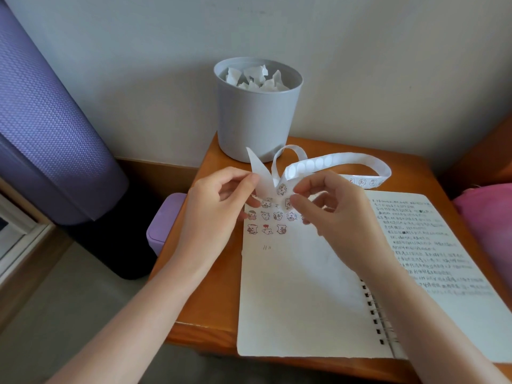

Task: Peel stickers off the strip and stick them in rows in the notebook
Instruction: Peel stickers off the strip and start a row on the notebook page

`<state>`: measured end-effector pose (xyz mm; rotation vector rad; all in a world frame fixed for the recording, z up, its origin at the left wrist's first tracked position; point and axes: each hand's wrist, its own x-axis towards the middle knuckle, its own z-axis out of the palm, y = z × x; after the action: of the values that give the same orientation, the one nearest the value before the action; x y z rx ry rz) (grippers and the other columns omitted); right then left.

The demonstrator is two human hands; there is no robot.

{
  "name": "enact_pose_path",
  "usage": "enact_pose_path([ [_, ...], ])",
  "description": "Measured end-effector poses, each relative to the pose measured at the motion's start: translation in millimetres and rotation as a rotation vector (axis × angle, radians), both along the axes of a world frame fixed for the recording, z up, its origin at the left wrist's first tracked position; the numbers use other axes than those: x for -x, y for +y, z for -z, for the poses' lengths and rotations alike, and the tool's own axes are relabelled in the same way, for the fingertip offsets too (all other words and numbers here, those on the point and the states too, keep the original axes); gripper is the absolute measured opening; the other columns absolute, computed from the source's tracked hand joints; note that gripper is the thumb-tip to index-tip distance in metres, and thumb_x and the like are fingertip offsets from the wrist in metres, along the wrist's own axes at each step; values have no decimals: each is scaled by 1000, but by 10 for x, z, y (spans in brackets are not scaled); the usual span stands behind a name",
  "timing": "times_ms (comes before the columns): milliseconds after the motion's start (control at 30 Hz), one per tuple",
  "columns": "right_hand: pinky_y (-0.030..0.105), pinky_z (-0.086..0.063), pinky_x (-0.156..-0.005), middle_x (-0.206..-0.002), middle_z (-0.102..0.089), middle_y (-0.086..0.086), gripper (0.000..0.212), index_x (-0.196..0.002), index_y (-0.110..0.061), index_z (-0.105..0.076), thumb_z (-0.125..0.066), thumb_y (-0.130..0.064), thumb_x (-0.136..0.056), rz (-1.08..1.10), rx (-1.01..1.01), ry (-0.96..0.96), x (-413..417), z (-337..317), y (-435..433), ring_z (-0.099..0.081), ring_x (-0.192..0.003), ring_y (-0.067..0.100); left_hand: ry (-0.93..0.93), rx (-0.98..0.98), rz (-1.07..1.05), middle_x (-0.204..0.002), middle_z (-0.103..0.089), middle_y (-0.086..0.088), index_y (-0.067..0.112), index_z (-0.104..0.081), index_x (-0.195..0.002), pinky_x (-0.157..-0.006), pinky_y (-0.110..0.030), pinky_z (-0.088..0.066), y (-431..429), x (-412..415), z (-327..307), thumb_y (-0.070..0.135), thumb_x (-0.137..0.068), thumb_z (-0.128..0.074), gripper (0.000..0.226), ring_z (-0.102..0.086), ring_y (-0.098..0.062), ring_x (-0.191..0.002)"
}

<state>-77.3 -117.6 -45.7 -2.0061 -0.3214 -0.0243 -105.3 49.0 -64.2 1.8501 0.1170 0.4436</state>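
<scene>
Now mid-peel: strip held up over the notebook.
L hand pinches the bare backing tail, R hand pinches the strip at the next sticker, fingers curled, both just above the page. Rest of the strip loops off toward 2 o'clock over the tabletop. Next, prob.: lift the sticker clean, press it down at 3 o'clock of the third row.

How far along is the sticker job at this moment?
Done: roughly three rows of stickers on the left page of the notebook. In hand: left hand and right hand pinch the sticker strip above them. Left: unpeeled stickers show on the strip's far loop; most of the page is bare.
</scene>
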Motion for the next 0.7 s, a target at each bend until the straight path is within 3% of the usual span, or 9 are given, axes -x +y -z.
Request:
enact_pose_path([
  [167, 26, -52, -62, -82, -69, -14, 9, -83, -28, -69, -74, -22, -79, -50, -27, -43, 65, 1, 71, -62, -71, 7, -34, 84, -4, -76, -71, 6, 18, -69, -94, -54, -10, -49, -16, 26, -64, 21, -93, -58, 12, -66, 0, -65],
  [367, 12, -42, -57, -76, -67, -17, 11, -75, -28, -68, -73, -20, -80, -47, -29, -81, 42, 10, 82, -58, -67, 0, -7, 135, 55, -77, -71, 0, 16, -70, -95, -57, -14, -53, -32, 23, -90, 20, -93, -58, 13, -68, -5, -67],
  [600, 12, -43, -57, -72, -68, -13, 10, -76, -24, -67, -70, -17, -83, -53, -95, -49, 26, -3, 79, -59, -64, 1, 17, 122, 110, -77, -72, 2, 19, -70, -90, -58, -16, -53, -46, 47, -107, 31, -94, -54, 21, -66, -5, -65],
  [700, 10, -40, -52, -73, -69, -6, 9, -78, -20, -67, -70, -13, -82, -51, -161, -30, 24, -12, 71, -59, -62, 4, 20, 50, 151, -75, -71, 6, 18, -71, -91, -57, -11, -50, -53, 49, -94, 23, -91, -60, 12, -67, -1, -69],
])
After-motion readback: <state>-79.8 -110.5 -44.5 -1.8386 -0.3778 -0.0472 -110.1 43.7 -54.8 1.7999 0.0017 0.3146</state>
